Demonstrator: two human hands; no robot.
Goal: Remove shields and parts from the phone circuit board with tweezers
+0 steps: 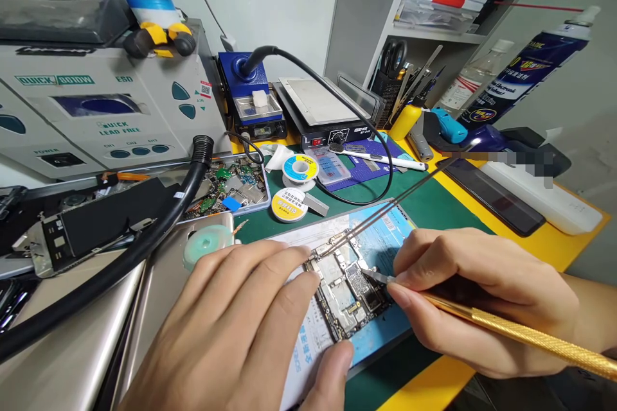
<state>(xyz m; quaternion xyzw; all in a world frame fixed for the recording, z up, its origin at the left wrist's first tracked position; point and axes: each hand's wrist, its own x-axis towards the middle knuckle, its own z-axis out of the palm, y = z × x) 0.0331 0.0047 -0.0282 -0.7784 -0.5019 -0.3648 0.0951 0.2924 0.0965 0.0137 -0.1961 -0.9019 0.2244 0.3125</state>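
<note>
A bare phone circuit board (337, 289) lies on a white-and-blue printed pad (390, 241). My left hand (231, 327) rests flat at the board's left side, fingers stretched out. Its fingertips touch the board's edge, and the thumb lies near the lower corner. In my right hand (463, 295) is a craft knife (520, 327) with a gold knurled handle, gripped like a pen. The knife's small blade (378, 276) reaches the dark chip area (359, 282) on the board's right part. Two thin dark metal prongs (390, 205) slant down from the upper right to the board's top edge.
A black hose (164, 231) from the grey hot-air station (110, 109) crosses the left side. Behind the pad are a solder spool (299, 170), a round tin (289, 204), a tray of scrap boards (231, 186) and a heating plate (328, 103). A phone (491, 196) lies at right.
</note>
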